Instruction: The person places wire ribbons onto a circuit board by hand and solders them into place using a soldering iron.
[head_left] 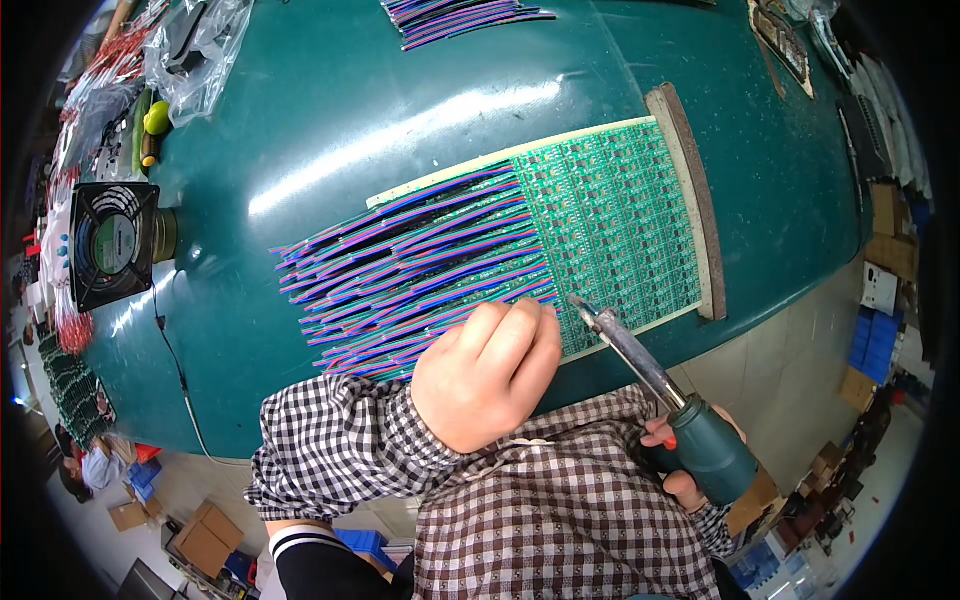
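A green panel of small circuit boards [620,220] lies on the table, with rows of tiny parts. Striped flat ribbon cables [420,250] in blue, red, green and black cover its left part and trail off to the left. My left hand [487,375] is closed in a pinch over the lowest cables, beside the panel's near edge; its fingertips are mostly hidden, with a ribbon cable running into them. My right hand [685,490] grips the dark green handle of a soldering iron [640,355]. The iron's tip is at the panel, just right of my left fingertips.
A brown bar [694,205] borders the panel's right end. More ribbon cables [455,18] lie at the far side of the green table [330,110]. A black fan [113,243] stands at the left, with a cord [178,370] running to the near edge. Plastic bags [195,60] sit far left.
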